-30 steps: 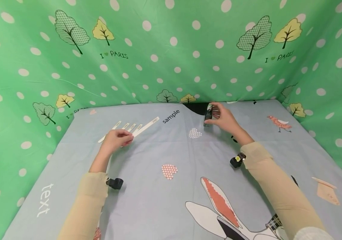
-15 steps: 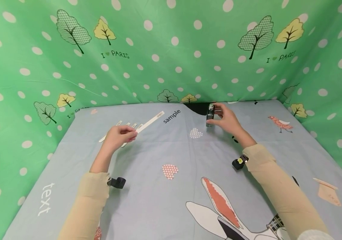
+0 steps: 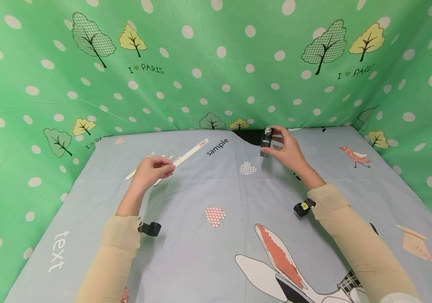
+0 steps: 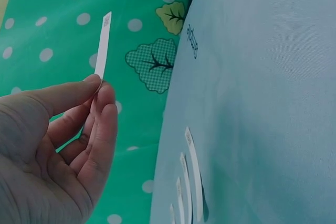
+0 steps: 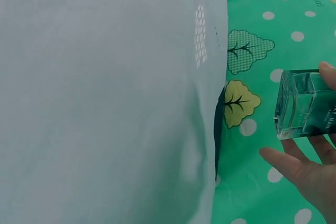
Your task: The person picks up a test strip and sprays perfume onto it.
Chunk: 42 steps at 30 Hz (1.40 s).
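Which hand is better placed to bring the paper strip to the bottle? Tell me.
Probably the left hand: its grip already pinches one paper strip, lifted off the cloth. The right hand is busy holding the glass bottle.

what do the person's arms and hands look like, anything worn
Both hands are bare: left hand, right hand. Each arm wears a long beige sleeve ending short of the wrist. A small black camera is strapped at each wrist; the right one shows a yellow spot.

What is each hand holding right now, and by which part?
The left hand pinches a paper strip by its near end. The right hand grips a small glass bottle by its sides.
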Motion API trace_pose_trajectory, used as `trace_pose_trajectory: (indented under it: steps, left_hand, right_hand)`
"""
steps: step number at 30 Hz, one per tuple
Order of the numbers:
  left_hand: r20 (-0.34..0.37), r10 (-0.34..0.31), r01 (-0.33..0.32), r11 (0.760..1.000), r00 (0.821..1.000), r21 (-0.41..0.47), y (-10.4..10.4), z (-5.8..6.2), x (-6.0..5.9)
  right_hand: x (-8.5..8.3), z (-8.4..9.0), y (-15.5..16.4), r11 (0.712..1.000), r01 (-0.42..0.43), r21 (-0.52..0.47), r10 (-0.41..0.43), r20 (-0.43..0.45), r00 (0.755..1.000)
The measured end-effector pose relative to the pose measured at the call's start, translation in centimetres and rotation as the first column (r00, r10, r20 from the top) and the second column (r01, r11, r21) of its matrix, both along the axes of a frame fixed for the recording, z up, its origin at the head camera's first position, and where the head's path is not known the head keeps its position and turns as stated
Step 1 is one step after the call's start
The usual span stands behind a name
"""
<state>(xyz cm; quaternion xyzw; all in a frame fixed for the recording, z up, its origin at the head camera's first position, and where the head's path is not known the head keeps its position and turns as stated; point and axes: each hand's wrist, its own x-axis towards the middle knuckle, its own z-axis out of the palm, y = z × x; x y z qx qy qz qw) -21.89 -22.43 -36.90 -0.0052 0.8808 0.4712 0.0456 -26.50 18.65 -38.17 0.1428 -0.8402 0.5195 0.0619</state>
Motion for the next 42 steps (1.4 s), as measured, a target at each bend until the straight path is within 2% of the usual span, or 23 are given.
trace_pose_trajectory:
  steps: [4,10,16,23,25,30,35,42]
  left_hand:
    - [0.0,0.003,-0.003,1.0,1.0,-0.008,0.1,-0.1,-0.1]
    - [0.0,0.006,-0.006,0.999,1.0,-0.036,0.2,-0.1,-0.3]
    - [0.003,0.01,-0.01,0.999,1.0,-0.038,0.4,-0.1,-0.6]
    - [0.009,0.017,-0.017,1.0,1.0,-0.023,0.7,-0.1,-0.8]
    - [0.009,0.015,-0.015,1.0,1.0,-0.02,0.7,0.0,-0.9]
    - [0.012,0.011,-0.011,1.0,1.0,-0.017,0.9,0.1,-1.0]
    - [0.015,0.006,-0.006,1.0,1.0,-0.007,1.0,0.2,-1.1]
    - [0.013,0.009,-0.009,1.0,1.0,-0.001,1.3,0.2,-1.2]
  right_hand:
    - [1.4,1.7,-0.8,1.0,-0.015,-0.015,0.015,-0.025,1.0]
    - [2.2,2.8,-1.4,0.999,-0.022,-0.025,0.021,-0.064,0.998]
    - [1.8,2.2,-1.5,0.996,-0.047,-0.071,0.041,-0.084,0.996]
    - [0.1,0.0,-1.0,0.99,-0.059,-0.131,0.047,-0.091,0.995]
    - [-0.1,-0.1,-0.9,0.99,-0.058,-0.129,0.046,-0.097,0.994]
    - [1.0,1.0,-1.2,0.993,-0.047,-0.109,0.038,-0.083,0.996]
    - [2.4,2.5,-1.5,0.996,-0.056,-0.073,0.048,-0.106,0.993]
    - [2.6,2.6,-1.4,0.996,-0.066,-0.062,0.058,-0.128,0.99]
